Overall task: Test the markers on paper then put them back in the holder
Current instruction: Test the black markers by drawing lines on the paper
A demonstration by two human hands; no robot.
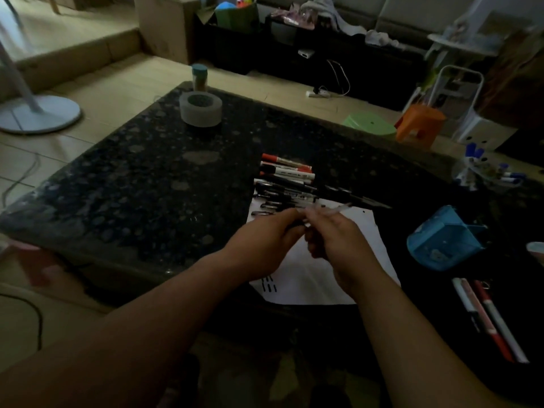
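left hand (265,245) and right hand (341,245) curled, fingertips meeting.

Pretty clearly someone's living room: grey cushioned sofa (418,10) at 1 o'clock, white round fan base (38,113) at 10, orange plastic stool (419,125) at 2, beige tiled floor (117,83).

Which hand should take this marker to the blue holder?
Right. The right hand grips the marker and the blue holder sits on its side of the paper; the left hand would likely have to cross over.
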